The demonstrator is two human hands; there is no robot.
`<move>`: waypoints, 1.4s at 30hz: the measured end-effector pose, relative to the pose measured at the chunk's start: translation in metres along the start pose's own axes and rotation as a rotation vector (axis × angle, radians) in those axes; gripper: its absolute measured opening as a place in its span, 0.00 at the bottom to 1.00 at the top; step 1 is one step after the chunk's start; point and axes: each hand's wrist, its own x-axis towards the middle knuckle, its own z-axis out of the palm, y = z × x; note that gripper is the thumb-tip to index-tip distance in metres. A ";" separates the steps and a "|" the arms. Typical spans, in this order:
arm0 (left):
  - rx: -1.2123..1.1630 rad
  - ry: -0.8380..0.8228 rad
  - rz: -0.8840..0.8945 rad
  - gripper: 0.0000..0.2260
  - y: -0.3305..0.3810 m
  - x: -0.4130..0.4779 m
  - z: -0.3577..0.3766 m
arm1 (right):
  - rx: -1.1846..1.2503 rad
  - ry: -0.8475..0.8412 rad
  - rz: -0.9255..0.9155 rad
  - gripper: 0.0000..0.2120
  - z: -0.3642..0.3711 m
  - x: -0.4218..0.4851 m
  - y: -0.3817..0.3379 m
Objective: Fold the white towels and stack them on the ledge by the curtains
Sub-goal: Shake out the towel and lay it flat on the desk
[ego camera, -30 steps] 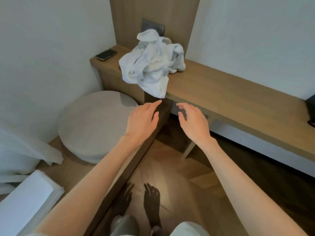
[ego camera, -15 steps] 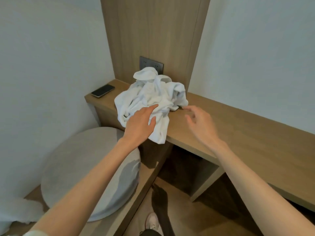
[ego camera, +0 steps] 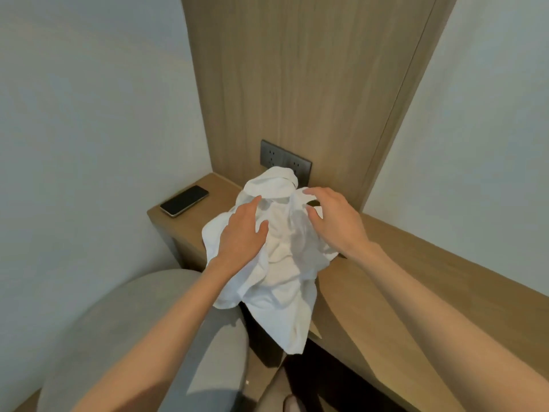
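The single view comes from a wide-angle camera on the person's head, facing forward and tilted down into a room corner. Both forearms rise from the bottom edge, and the left hand and right hand sit near the frame's centre over the towels. The camera is close above the counter, whose end with the phone lies left of centre; the wood panel dead ahead fills the upper middle, its edges splaying outward toward the top, and the stool fills the lower left.
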 end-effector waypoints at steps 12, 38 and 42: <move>-0.045 0.083 -0.130 0.27 -0.046 0.093 0.035 | -0.340 -0.452 -0.095 0.31 0.083 0.159 0.032; -0.310 0.310 0.079 0.42 0.090 0.200 -0.101 | 0.569 0.708 -0.370 0.16 -0.202 0.196 -0.097; -0.289 0.325 0.111 0.28 0.112 0.189 -0.109 | 0.627 0.815 -0.272 0.14 -0.226 0.161 -0.096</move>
